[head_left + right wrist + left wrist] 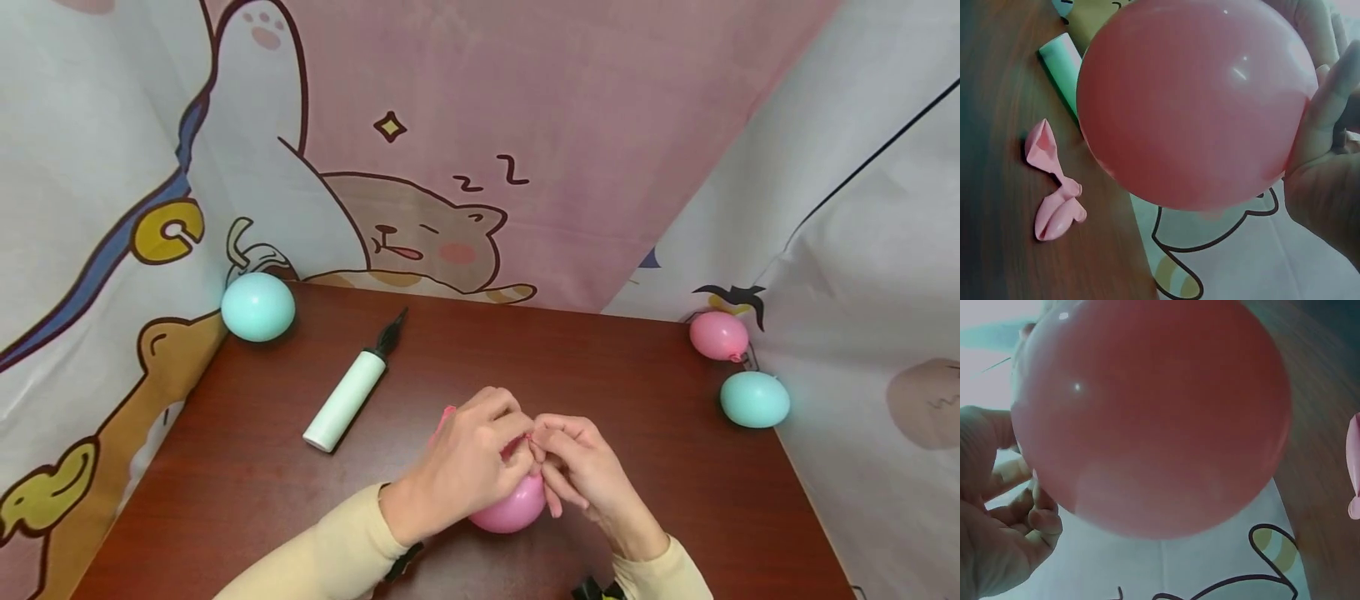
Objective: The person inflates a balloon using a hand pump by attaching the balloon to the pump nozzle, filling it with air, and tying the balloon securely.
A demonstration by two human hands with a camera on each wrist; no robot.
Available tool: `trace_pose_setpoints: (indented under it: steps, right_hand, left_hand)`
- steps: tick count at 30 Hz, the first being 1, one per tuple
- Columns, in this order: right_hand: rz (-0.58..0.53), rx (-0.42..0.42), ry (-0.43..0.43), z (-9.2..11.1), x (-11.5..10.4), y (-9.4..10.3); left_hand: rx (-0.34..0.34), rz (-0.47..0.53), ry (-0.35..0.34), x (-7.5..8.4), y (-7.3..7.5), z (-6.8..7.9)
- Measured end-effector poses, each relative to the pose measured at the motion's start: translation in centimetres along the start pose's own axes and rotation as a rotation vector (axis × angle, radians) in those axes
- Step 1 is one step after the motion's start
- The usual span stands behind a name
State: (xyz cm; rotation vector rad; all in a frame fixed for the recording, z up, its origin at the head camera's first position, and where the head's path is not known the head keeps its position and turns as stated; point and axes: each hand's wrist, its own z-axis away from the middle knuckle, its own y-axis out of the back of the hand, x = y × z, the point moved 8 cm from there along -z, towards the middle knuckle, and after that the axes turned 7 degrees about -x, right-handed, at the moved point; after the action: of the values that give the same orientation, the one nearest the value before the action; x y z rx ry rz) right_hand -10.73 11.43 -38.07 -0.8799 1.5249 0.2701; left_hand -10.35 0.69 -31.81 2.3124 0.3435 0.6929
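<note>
An inflated pink balloon (510, 507) sits under both hands near the front of the table, its round body filling much of the left wrist view and the right wrist view. My left hand (480, 454) pinches the balloon's neck from the left with curled fingers. From the other side, my right hand (588, 467) pinches the same neck, fingertips meeting those of the left. The knot area is mostly hidden behind the fingers. Limp pink balloons (1054, 212) lie on the table beyond the left hand, mostly covered by it in the head view.
A white hand pump (347, 400) with a black nozzle lies left of the hands on the brown table (585, 367). One turquoise balloon (258, 307) rests at the back left corner. At the right edge are a small pink balloon (719, 336) and another turquoise balloon (755, 399). Printed cloth walls surround the table.
</note>
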Motion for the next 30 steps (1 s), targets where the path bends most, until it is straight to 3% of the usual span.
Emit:
trace_pose_setpoints:
  steps: [5, 9, 17, 24, 30]
  right_hand:
    - [-0.020, 0.012, 0.001, 0.1, 0.0, 0.2]
    - [-0.023, 0.015, 0.007, 0.2, -0.2, 0.1]
    - [-0.030, -0.021, 0.034, 0.0, -0.8, -0.3]
    - [0.146, -0.002, 0.147, -0.5, -2.5, -0.7]
    - [0.068, 0.018, 0.069, -0.3, -2.1, -0.6]
  left_hand:
    - [0.011, -0.055, 0.002, 0.7, -0.2, 0.1]
    - [-0.007, -0.037, -0.024, 0.6, -0.5, -0.4]
    - [0.004, 0.095, -0.163, 0.3, -0.3, -1.1]
    - [0.033, 0.267, -0.197, 0.2, 0.5, -1.8]
    - [0.015, 0.194, -0.190, 0.1, 0.6, -1.7]
